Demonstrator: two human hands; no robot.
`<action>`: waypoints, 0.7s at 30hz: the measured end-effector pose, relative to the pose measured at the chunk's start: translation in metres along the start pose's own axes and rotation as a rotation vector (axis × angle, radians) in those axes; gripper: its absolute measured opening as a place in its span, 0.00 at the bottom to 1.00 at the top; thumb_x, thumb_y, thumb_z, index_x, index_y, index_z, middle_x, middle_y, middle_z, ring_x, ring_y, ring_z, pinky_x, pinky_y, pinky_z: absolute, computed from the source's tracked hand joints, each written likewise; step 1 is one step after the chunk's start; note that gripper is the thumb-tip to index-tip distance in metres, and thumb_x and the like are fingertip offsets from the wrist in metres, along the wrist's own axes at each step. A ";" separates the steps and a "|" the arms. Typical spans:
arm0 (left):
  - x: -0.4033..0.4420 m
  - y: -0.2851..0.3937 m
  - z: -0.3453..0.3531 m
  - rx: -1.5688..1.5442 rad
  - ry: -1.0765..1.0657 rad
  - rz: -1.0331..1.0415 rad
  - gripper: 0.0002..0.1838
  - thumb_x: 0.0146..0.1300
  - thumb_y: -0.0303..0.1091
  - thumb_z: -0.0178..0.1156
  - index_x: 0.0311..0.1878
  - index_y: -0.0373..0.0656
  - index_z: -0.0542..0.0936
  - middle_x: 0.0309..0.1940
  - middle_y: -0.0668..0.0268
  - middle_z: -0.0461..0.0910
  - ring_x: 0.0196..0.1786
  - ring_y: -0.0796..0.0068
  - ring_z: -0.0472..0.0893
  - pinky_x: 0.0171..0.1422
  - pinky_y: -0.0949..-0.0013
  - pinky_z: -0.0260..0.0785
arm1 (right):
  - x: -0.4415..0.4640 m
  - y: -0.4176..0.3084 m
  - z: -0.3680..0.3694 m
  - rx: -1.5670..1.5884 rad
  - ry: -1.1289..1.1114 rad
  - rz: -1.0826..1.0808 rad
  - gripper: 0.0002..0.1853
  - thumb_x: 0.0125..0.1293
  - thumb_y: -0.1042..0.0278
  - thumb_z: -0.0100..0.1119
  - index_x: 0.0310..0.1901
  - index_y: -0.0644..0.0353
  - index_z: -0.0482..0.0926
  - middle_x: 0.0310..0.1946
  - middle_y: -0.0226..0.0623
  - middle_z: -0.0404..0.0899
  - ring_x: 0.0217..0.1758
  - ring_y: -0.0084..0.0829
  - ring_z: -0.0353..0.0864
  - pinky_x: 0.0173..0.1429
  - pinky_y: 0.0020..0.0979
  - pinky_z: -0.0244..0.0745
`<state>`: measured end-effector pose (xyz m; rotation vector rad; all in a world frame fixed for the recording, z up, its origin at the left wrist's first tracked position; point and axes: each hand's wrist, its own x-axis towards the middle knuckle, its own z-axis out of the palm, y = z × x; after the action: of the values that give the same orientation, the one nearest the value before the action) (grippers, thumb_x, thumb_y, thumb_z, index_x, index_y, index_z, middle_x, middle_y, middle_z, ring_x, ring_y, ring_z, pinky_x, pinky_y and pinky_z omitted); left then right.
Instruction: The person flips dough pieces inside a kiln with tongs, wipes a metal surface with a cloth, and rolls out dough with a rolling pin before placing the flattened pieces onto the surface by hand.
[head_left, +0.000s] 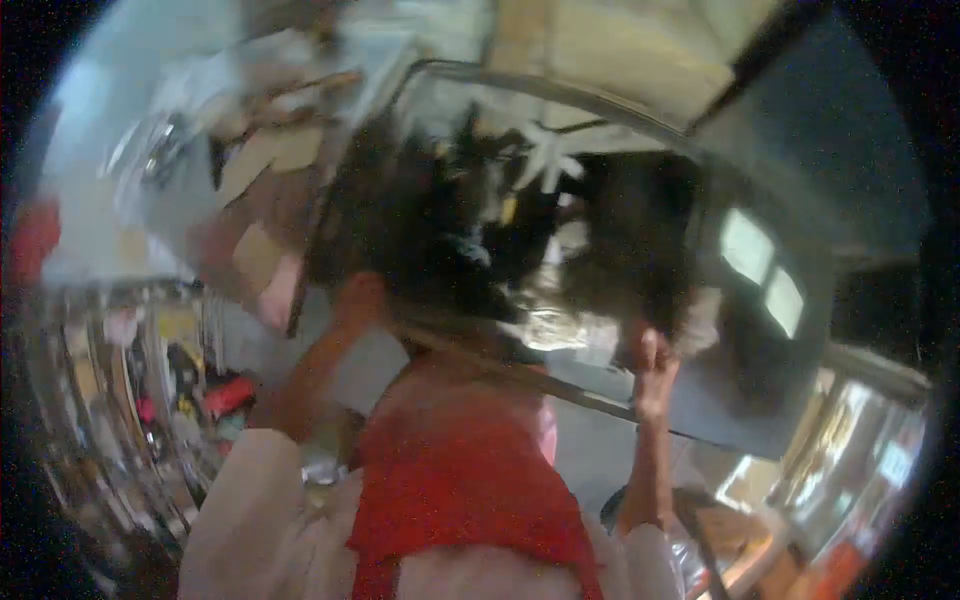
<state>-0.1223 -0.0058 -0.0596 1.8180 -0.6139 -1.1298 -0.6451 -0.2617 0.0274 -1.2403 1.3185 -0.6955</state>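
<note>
A large dark, glossy panel point(630, 230) with a thin rim spreads before me. Its shiny surface mirrors a ceiling fan and bright windows. My left hand point(360, 298) is at the panel's near left side, where blur hides its fingers. Over the near right part, my right hand point(652, 360) looks closed, with its fingers together against or just above the surface. Whatever lies inside its grip, if anything, is too blurred to make out. A red apron point(470, 480) covers my front, below the panel's near edge.
Brown and pink flat pieces point(265, 210) lie left of the panel. Shelves with many small items point(140, 390) stand at the lower left, including a red object point(229, 396). An orange-brown item point(735, 535) is at the lower right.
</note>
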 end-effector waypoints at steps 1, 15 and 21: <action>-0.007 -0.006 -0.041 0.284 0.096 0.142 0.26 0.77 0.49 0.62 0.67 0.39 0.77 0.55 0.62 0.83 0.54 0.66 0.83 0.64 0.57 0.78 | -0.015 0.009 0.030 -0.041 -0.045 0.028 0.25 0.82 0.48 0.55 0.58 0.67 0.84 0.48 0.39 0.88 0.47 0.32 0.87 0.56 0.37 0.80; 0.068 -0.072 -0.346 0.789 0.712 0.146 0.19 0.72 0.38 0.59 0.62 0.41 0.75 0.56 0.55 0.76 0.59 0.54 0.74 0.61 0.51 0.69 | -0.164 -0.010 0.284 -0.212 -0.555 -0.195 0.17 0.79 0.66 0.57 0.63 0.65 0.79 0.56 0.42 0.85 0.53 0.32 0.86 0.58 0.33 0.80; 0.072 -0.020 -0.347 0.809 0.417 0.065 0.18 0.71 0.38 0.62 0.59 0.42 0.76 0.48 0.60 0.77 0.52 0.62 0.76 0.53 0.57 0.72 | -0.182 -0.039 0.307 -0.544 -0.557 -0.311 0.18 0.75 0.71 0.61 0.62 0.66 0.80 0.55 0.49 0.85 0.56 0.41 0.87 0.61 0.35 0.81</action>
<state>0.2181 0.0950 -0.0413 2.5902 -0.9469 -0.4272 -0.3799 -0.0219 0.0659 -1.9375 0.8706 -0.1580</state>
